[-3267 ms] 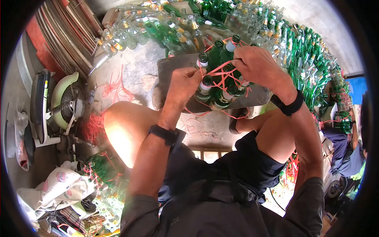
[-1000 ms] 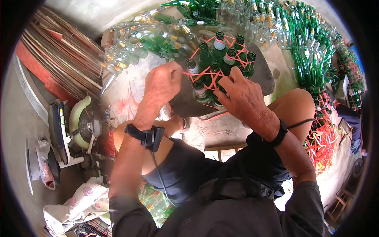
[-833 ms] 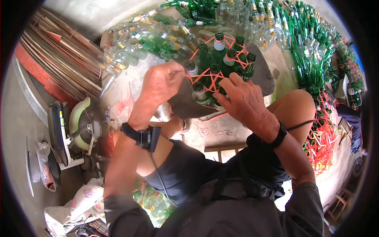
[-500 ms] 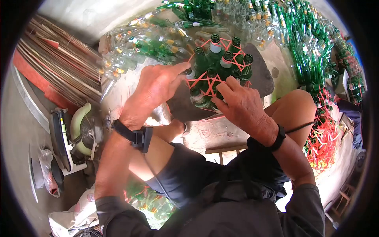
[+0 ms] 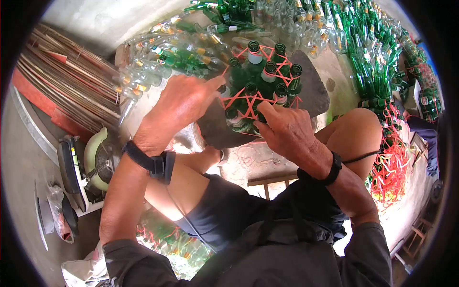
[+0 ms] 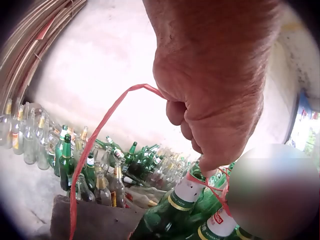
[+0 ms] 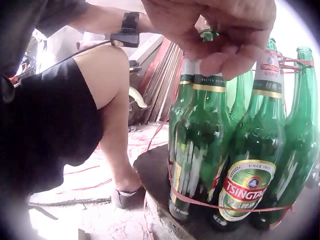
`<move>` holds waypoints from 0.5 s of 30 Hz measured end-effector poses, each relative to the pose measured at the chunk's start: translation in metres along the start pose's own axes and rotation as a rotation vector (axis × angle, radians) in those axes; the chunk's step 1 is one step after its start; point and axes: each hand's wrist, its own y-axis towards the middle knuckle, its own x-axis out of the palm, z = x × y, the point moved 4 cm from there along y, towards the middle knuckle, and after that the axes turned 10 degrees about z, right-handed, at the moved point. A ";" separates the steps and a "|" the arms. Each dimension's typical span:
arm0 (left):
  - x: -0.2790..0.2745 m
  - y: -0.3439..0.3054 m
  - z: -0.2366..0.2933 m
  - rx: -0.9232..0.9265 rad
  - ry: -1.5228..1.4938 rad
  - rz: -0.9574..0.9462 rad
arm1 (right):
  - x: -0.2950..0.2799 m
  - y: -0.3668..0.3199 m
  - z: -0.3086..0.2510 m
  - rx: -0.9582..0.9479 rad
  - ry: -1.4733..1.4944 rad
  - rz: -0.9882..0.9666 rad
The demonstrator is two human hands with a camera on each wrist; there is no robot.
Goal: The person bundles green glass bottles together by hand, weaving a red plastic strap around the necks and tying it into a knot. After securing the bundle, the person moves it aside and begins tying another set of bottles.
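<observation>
A cluster of green beer bottles (image 5: 255,60) stands upright on a dark slab (image 5: 220,134), red plastic twine (image 5: 287,71) criss-crossing between the necks. My left hand (image 5: 184,100) grips a length of this red twine (image 6: 100,132) at the cluster's left side, its fingertips by a bottle neck. At the front, my right hand (image 5: 289,129) has curled fingers over the neck of a near bottle (image 7: 200,135) and pinches at the twine there; its fingers hide the exact grip. Lower down, a red band (image 7: 200,202) runs around the bottle bodies.
Piles of green and clear bottles (image 5: 306,24) line the back and right. A red tangle of twine (image 5: 389,177) lies beyond the right knee. Bent strips (image 5: 67,76) lean at the left wall, above a wheeled machine (image 5: 93,162). The person's knees flank the slab.
From drawn back left of the cluster, my left hand has come in to the left bottle neck. My right hand has moved from the far right necks to the front ones.
</observation>
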 end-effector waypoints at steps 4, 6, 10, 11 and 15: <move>0.001 -0.004 0.005 0.005 -0.049 -0.002 | -0.003 -0.002 0.009 -0.053 -0.019 -0.004; 0.005 -0.008 0.010 0.002 -0.053 0.020 | -0.008 0.000 0.015 -0.071 -0.031 -0.006; 0.008 -0.011 0.031 -0.088 -0.065 0.025 | -0.021 0.010 0.031 -0.127 -0.120 -0.047; 0.011 -0.012 0.038 -0.087 -0.063 0.026 | -0.024 0.014 0.037 -0.157 -0.158 -0.063; 0.019 -0.006 0.069 -0.161 -0.088 0.056 | -0.041 0.039 0.059 -0.368 -0.300 -0.079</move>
